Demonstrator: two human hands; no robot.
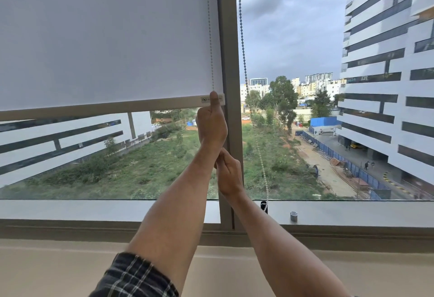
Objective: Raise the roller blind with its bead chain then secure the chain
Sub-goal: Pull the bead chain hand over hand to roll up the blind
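The white roller blind (105, 38) covers the upper part of the left window pane, and its bottom bar (94, 109) hangs a little above mid-window. One strand of the bead chain (209, 38) drops in front of the blind's right edge into my left hand (211, 125), which is closed around it just below the bar, thumb up. My right hand (229, 172) is closed directly under my left wrist, in line with that strand; the chain inside it is hidden. A second strand (243, 38) runs down to the right of the mullion to a black clip (264, 206) on the sill.
A grey vertical mullion (226, 62) stands just behind both hands. On the window sill (94, 210) a small grey metal cylinder (293, 216) stands to the right of the clip. A beige ledge (58, 268) lies below the frame. Buildings and greenery show through the glass.
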